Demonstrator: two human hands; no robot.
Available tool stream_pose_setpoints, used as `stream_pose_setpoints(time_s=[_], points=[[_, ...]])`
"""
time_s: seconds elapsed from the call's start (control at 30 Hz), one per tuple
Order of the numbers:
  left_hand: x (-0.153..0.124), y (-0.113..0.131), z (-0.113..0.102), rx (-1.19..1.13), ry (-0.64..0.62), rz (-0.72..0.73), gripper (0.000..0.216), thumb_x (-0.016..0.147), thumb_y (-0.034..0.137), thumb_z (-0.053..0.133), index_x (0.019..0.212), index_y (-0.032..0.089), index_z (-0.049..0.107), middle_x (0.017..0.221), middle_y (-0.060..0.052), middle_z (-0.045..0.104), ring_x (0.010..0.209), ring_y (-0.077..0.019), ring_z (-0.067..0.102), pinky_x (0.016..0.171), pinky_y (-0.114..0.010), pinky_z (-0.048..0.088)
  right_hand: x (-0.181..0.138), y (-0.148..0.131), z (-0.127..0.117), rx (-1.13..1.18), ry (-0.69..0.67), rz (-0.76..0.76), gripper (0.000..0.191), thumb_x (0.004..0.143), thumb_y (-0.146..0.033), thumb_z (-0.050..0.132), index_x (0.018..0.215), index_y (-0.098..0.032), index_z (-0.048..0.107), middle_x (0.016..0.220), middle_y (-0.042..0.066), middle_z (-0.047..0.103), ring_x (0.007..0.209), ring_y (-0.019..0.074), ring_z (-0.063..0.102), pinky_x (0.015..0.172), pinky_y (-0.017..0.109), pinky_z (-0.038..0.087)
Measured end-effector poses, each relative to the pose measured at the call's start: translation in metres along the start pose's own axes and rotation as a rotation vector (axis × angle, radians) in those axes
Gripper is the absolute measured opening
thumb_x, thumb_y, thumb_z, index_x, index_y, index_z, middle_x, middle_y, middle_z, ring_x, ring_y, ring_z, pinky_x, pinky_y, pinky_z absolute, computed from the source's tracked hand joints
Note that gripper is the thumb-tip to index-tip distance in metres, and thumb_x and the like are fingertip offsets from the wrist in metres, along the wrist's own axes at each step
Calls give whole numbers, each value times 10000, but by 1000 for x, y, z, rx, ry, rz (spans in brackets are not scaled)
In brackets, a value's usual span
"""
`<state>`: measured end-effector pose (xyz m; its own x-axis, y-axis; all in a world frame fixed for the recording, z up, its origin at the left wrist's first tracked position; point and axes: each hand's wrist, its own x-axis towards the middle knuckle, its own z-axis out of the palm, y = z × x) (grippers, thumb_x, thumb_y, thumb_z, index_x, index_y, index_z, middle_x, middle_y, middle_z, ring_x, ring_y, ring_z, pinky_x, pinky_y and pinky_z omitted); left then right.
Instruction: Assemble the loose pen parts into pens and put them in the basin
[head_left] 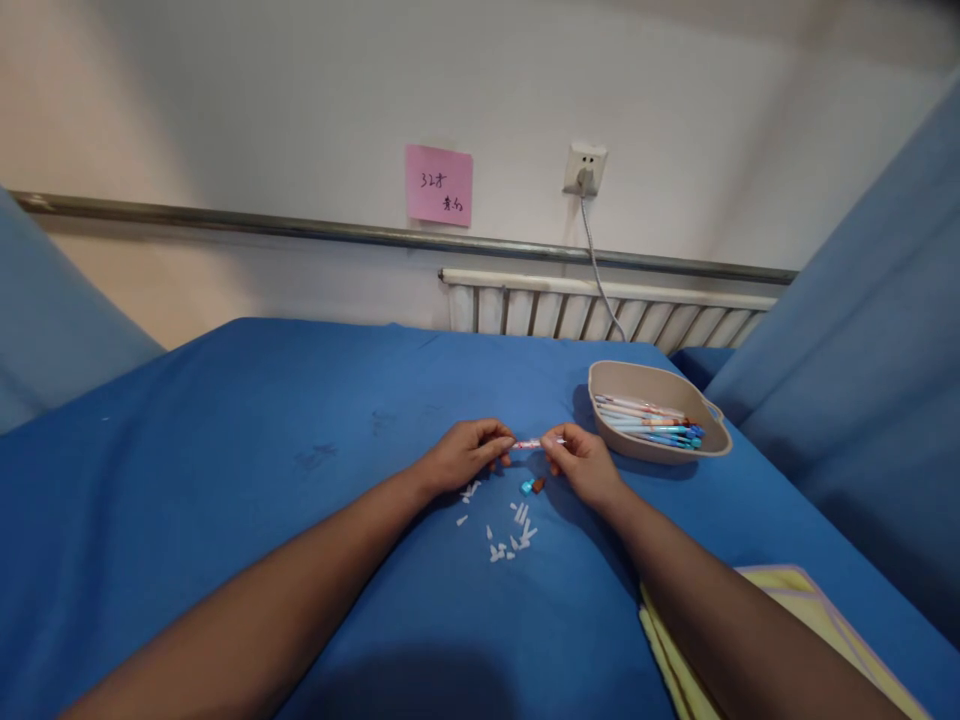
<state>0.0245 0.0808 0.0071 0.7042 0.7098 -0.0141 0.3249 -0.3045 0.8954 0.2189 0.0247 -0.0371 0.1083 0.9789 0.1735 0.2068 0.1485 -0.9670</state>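
A slim pen (529,444), white with red markings, is held level between my two hands just above the blue cloth. My left hand (474,452) pinches its left end with thumb and fingers. The other end sits in the closed fingers of my right hand (581,458). Just below the pen lie a small light-blue piece (527,487) and a brown piece (539,485), side by side. Several small white cone-shaped and tubular pieces (513,545) are scattered on the cloth nearer to me. More white pieces (469,491) lie close to my left wrist.
A beige basket (652,375) with several pens (649,420) stands right of my right hand. A yellow towel (780,580) lies under my right forearm. The blue cloth (225,450) covers the surface. Behind are a radiator (555,300), a metal rail and a plugged-in socket (585,168).
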Motion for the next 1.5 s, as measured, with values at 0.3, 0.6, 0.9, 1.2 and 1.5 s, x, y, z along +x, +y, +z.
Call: stream_pose_setpoints(time_s=[0.3,0.6,0.9,1.2,1.5], points=[[-3,6,2,224,-29,95,311,846,432,465,920,171,616,756,5,631,687,-121,543,611,-199,395,-3,-14,10,391,-132,93,286,633,-392,708,729,-172,554,524,-64,501,427,88,468,459,252,471],[-5,6,10,334,-63,132,329,864,431,429,900,162,616,718,7,609,652,-119,527,586,-198,374,0,-9,15,413,-188,62,299,600,-383,727,710,-149,577,565,-35,576,422,67,483,442,200,417],[-6,9,13,411,-31,176,314,865,403,416,885,172,628,709,3,614,638,-120,516,610,-207,387,1,-9,19,299,-139,45,323,630,-439,694,652,-157,537,517,-38,552,401,68,463,422,197,393],[-6,14,12,459,-36,170,297,873,388,415,837,165,608,709,10,605,641,-115,528,597,-202,371,2,-1,22,186,-50,31,333,648,-440,692,693,-160,518,539,-40,532,439,84,481,432,206,411],[-7,18,15,466,-1,192,288,865,391,422,855,175,613,725,7,635,651,-122,548,621,-205,400,1,-5,20,119,-52,-21,406,683,-560,633,708,-170,520,542,-42,527,454,90,495,442,203,417]])
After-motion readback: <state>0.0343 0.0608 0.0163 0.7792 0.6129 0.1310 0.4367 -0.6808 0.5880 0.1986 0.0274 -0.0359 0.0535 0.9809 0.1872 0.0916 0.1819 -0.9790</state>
